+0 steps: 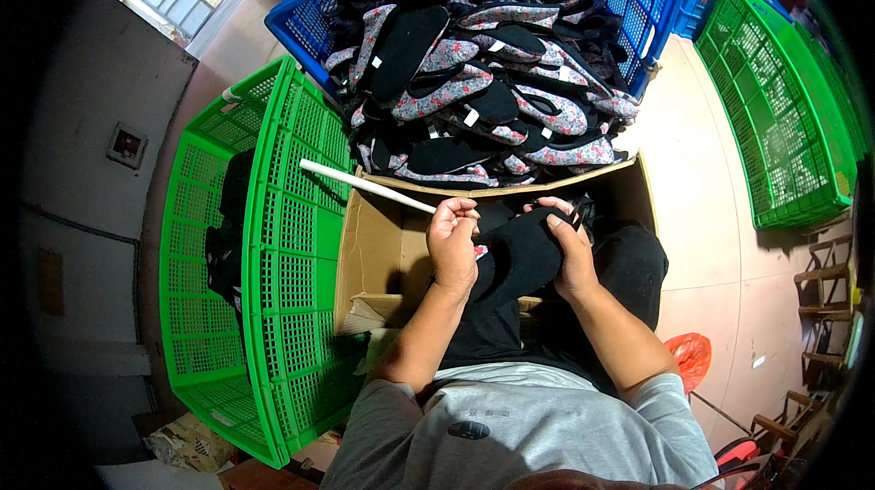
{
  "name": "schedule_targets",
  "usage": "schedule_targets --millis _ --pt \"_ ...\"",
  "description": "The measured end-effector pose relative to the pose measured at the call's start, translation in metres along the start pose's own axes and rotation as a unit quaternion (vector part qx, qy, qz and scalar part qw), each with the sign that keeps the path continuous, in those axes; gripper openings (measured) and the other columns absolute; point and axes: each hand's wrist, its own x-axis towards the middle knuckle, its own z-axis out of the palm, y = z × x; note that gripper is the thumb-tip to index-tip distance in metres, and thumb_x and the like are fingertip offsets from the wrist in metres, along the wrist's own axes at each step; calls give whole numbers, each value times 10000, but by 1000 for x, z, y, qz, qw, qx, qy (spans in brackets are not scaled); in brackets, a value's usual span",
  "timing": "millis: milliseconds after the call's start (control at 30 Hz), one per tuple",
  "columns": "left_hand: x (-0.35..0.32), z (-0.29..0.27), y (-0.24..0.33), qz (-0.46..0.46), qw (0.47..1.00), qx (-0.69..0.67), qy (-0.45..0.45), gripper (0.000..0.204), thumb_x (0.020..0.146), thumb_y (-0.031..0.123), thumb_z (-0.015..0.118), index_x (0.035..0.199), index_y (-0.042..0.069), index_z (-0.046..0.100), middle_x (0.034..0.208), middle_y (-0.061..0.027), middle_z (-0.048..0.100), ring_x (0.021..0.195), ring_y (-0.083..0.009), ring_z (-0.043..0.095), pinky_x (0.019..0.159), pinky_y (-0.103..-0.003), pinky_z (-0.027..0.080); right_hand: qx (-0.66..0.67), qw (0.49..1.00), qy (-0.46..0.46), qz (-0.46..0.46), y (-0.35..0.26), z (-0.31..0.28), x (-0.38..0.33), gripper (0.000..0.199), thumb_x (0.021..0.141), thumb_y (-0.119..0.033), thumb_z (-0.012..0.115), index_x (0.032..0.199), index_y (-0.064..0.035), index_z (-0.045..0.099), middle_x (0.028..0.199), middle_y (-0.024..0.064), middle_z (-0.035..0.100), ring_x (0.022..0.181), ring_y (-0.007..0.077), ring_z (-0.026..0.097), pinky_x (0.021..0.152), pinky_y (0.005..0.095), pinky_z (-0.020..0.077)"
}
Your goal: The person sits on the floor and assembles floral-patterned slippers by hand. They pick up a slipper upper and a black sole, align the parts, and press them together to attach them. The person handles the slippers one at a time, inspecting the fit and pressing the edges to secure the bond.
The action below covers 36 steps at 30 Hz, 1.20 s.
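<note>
Over my lap is a black cloth slipper [521, 257], sole side up as far as I can tell, with a bit of floral fabric showing near my left fingers. My right hand [574, 257] grips its right end, thumb lying on top. My left hand [453, 239] is closed at the slipper's other side around a long white stick [365, 185], which points out to the upper left. The stick's inner end is hidden by the hand. Beyond both hands, a heap of floral and black slippers [492, 93] fills a blue plastic crate [654, 16].
An open cardboard box [365, 244] surrounds my lap. Close on the left stand green plastic crates [283, 271], with dark items inside. Another green crate [775, 107] stands at the right. A red plastic bag [688, 358] and a wooden rack [820, 289] are lower right.
</note>
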Motion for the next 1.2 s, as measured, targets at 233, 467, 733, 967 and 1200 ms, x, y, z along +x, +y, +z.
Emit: schedule_targets --millis 233,467,733,967,1200 --pt "0 1 1 -5 1000 -3 0 248 821 -108 495 1009 16 599 853 -21 590 662 -52 481 586 -173 389 -6 1000 -4 -8 0 0 0 392 929 -245 552 1272 -58 531 1243 163 609 1136 245 587 1015 367 443" --pt "-1 3 2 -9 1000 -1 4 250 827 -113 479 1003 15 601 831 -24 594 611 -43 466 540 -165 371 -3 1000 -7 -9 1 -2 0 392 930 -240 552 1275 -57 528 1241 168 610 1141 253 588 1018 372 445" --pt "-1 1 0 -2 999 37 -5 252 832 -120 467 1001 5 605 821 -26 598 665 -50 501 615 -170 401 -1 1000 -4 -7 1 -3 1 389 928 -238 554 1272 -58 528 1241 172 609 1141 258 590 1022 378 445" --pt "0 4 -1 11 998 57 7 327 813 -151 472 1091 0 555 823 -24 591 745 -64 539 703 -184 423 -3 1000 -1 -2 -1 0 -1 398 924 -246 553 1274 -57 526 1245 171 605 1144 258 587 1020 375 444" --pt "0 9 -2 61 995 76 3 440 797 -163 489 1201 10 492 836 -15 559 722 -56 495 676 -172 393 -7 1000 0 -3 -1 0 -1 411 921 -253 558 1281 -58 521 1239 162 606 1131 251 587 1010 371 447"
